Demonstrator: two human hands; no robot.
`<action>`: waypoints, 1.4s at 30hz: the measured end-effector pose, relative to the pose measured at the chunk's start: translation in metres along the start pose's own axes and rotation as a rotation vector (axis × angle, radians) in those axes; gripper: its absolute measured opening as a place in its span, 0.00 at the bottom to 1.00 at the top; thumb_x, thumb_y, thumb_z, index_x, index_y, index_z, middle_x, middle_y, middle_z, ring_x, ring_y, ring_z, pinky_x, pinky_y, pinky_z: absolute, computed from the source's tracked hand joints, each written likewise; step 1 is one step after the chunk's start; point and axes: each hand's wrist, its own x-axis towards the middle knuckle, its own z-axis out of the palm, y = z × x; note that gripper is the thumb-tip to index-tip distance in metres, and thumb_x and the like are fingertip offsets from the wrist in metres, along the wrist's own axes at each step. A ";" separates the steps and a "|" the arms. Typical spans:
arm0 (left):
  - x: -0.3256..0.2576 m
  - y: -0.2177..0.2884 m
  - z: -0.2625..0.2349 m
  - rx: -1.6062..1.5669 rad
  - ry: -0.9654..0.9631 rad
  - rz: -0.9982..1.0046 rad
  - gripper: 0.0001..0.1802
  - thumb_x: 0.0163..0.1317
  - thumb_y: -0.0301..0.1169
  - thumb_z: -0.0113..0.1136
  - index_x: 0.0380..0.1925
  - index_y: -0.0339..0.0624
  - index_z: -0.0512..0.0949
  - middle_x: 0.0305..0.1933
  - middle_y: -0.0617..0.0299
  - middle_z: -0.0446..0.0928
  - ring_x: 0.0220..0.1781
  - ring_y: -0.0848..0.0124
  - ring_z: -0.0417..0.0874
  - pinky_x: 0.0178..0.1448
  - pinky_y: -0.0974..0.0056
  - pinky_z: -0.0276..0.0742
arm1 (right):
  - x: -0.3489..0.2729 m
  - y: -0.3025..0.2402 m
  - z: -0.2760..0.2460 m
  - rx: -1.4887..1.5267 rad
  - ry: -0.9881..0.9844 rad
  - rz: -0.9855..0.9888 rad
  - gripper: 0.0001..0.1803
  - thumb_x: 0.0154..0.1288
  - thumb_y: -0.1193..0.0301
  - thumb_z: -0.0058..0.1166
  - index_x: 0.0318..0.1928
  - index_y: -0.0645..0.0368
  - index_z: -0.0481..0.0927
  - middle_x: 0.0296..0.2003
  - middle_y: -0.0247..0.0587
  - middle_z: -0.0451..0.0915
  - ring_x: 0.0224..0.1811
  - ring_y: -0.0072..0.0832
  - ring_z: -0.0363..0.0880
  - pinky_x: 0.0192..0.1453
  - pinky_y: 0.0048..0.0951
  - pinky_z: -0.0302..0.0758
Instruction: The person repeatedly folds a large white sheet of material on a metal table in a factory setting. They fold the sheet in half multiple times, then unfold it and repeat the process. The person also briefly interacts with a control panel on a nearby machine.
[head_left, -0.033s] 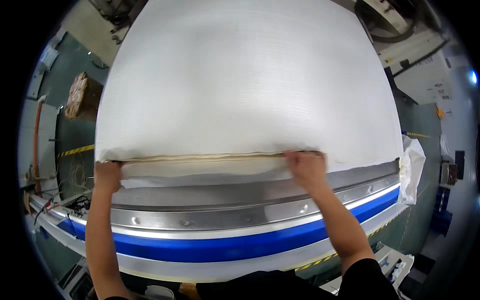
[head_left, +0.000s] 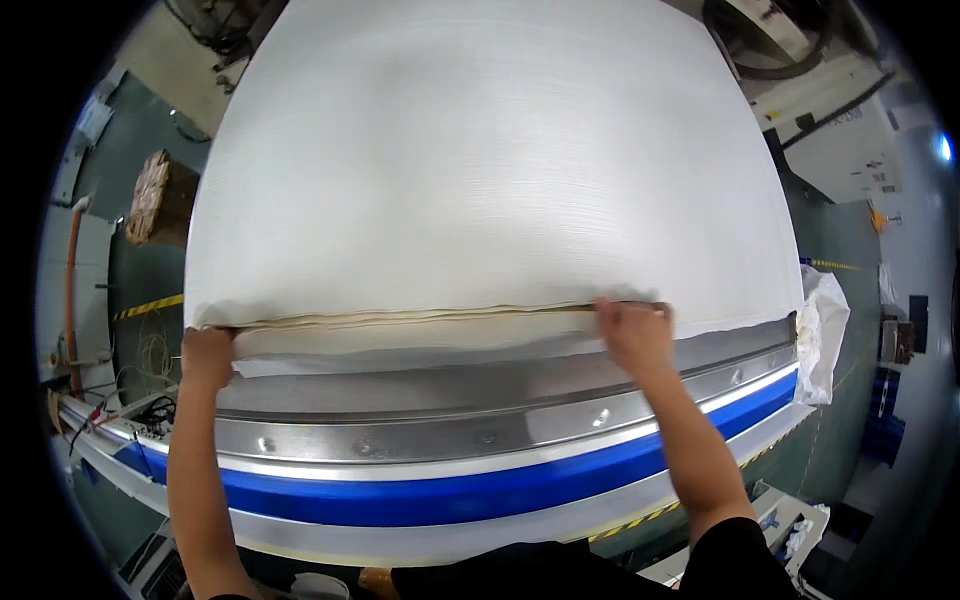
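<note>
A big sheet of white woven fabric [head_left: 480,170] lies spread across a wide table. Its near edge runs from left to right, and thin beige layers [head_left: 420,316] show under that edge. My left hand [head_left: 208,355] is closed on the fabric's near left corner. Further right along the same edge, my right hand [head_left: 632,335] pinches the fabric with its fingers curled over it. Both forearms reach in from below across the table's metal rim [head_left: 450,435], which has a blue stripe [head_left: 480,495] along its front.
A brown bundle [head_left: 160,195] stands on the green floor at the left. Cables [head_left: 150,410] lie by the table's left end. A white plastic bag [head_left: 825,320] hangs at the right end of the table. White machinery [head_left: 850,110] stands at the upper right.
</note>
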 end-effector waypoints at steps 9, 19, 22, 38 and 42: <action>0.033 -0.007 0.022 -0.110 -0.049 -0.145 0.11 0.59 0.31 0.49 0.36 0.44 0.80 0.41 0.54 0.79 0.47 0.59 0.79 0.56 0.54 0.69 | -0.018 0.261 0.023 0.044 0.252 0.086 0.26 0.69 0.57 0.41 0.18 0.58 0.79 0.19 0.44 0.79 0.28 0.39 0.79 0.67 0.49 0.56; 0.007 -0.032 0.071 0.085 0.016 0.044 0.19 0.47 0.33 0.65 0.43 0.45 0.79 0.48 0.58 0.77 0.53 0.61 0.76 0.58 0.56 0.69 | -0.014 0.402 0.049 -0.174 0.145 -0.475 0.11 0.53 0.80 0.47 0.38 0.61 0.78 0.34 0.43 0.81 0.39 0.42 0.79 0.49 0.42 0.74; 0.010 -0.004 0.026 0.060 -0.058 -0.100 0.13 0.48 0.31 0.63 0.37 0.46 0.80 0.44 0.59 0.79 0.52 0.64 0.78 0.58 0.56 0.70 | -0.039 0.400 0.051 -0.074 -0.119 0.057 0.16 0.64 0.68 0.38 0.42 0.62 0.78 0.39 0.45 0.80 0.46 0.43 0.75 0.64 0.46 0.59; -0.034 0.047 0.043 -0.742 1.053 -0.251 0.29 0.43 0.19 0.60 0.50 0.47 0.70 0.59 0.49 0.64 0.63 0.48 0.65 0.65 0.49 0.64 | 0.042 -0.066 -0.040 0.392 0.125 -0.572 0.07 0.61 0.70 0.52 0.37 0.60 0.78 0.38 0.46 0.79 0.43 0.44 0.75 0.50 0.41 0.70; -0.035 0.051 0.059 -0.751 1.050 -0.268 0.28 0.46 0.20 0.58 0.51 0.48 0.70 0.62 0.48 0.62 0.66 0.52 0.64 0.68 0.48 0.61 | 0.050 -0.234 -0.063 0.675 0.092 -0.835 0.07 0.59 0.69 0.55 0.37 0.56 0.79 0.36 0.42 0.79 0.36 0.39 0.79 0.41 0.37 0.74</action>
